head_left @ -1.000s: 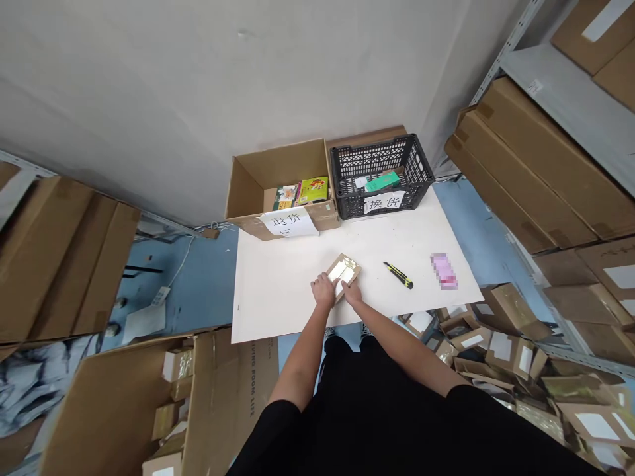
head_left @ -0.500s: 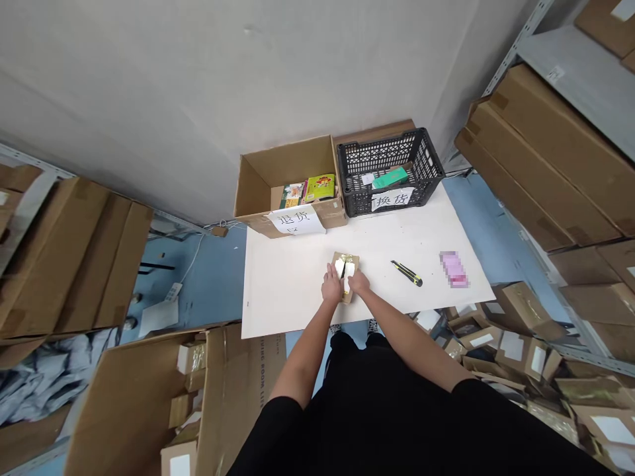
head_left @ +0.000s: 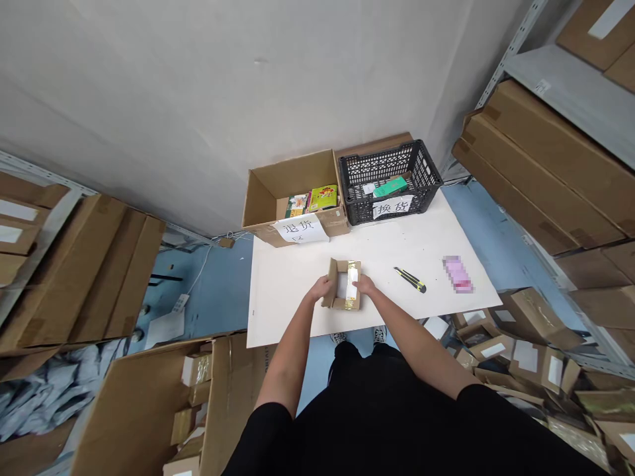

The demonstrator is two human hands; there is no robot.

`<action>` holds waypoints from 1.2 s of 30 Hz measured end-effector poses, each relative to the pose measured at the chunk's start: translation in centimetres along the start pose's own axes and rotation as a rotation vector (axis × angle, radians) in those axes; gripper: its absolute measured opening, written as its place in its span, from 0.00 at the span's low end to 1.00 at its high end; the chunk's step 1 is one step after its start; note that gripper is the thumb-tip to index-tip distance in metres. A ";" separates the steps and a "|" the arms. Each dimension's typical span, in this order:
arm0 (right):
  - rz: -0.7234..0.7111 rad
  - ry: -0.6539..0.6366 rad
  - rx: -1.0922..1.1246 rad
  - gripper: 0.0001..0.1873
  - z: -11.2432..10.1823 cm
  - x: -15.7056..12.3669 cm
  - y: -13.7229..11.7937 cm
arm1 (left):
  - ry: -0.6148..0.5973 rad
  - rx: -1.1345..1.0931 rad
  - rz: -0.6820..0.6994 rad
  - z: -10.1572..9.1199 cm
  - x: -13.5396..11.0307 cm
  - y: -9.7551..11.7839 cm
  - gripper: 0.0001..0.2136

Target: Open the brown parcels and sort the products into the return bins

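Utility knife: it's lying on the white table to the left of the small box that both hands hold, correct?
No. In the head view the utility knife lies on the white table to the right of the small box, not the left. The left hand and right hand do hold that box at its sides.

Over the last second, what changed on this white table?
The small box, lying closed a second ago, is now open. The left hand and right hand have moved from its near end to its two sides and hold the flaps apart. The utility knife, pink item, cardboard box and black crate stayed put.
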State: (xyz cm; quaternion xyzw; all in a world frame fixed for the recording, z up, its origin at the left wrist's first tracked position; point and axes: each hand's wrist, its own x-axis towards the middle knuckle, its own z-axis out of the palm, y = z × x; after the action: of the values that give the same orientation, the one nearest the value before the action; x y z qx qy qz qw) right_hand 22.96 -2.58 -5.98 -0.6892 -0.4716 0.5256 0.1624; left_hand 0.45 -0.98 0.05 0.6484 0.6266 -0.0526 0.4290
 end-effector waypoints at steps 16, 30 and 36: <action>-0.044 0.118 -0.118 0.54 0.7 -2.1 -1.0 | 0.301 -0.242 -0.029 3.6 -1.4 -0.2 0.18; 0.075 0.171 0.391 0.41 3.9 -4.2 -3.9 | 0.266 -0.242 0.017 -2.2 -2.0 -7.9 0.24; -0.036 0.206 -0.097 0.60 9.9 -3.5 -7.6 | 0.341 -0.383 0.035 -1.5 -3.3 -9.9 0.28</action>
State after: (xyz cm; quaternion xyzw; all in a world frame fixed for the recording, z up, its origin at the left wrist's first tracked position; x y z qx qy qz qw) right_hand 10.61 -4.32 -2.45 -0.7380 -0.4897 0.4254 0.1857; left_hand -9.39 -4.11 -1.88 0.5655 0.6773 0.1846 0.4328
